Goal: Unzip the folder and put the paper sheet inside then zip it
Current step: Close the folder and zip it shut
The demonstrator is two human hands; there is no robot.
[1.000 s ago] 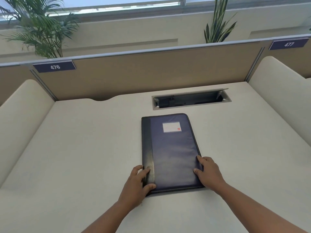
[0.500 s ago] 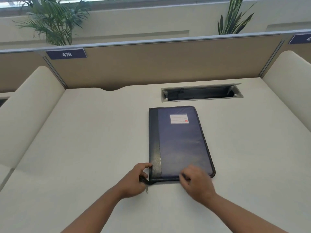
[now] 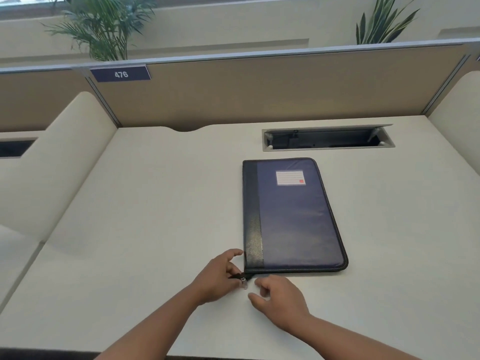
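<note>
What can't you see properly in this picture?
- Paper sheet: nowhere in the head view; whether it is inside the closed folder cannot be told.
- Label on the folder: writing too small to read.
- Zipper pull: partly covered by the left hand, so the grip is unclear.
- Cable slot in the desk: inside too dark.
- Right hand: arm cut off by the bottom edge.

Ahead of you, white "476" on a dark blue plate (image 3: 120, 74) fixed to the partition (image 3: 259, 92), folder (image 3: 293, 224) label (image 3: 290, 177) lined but unreadable
</note>
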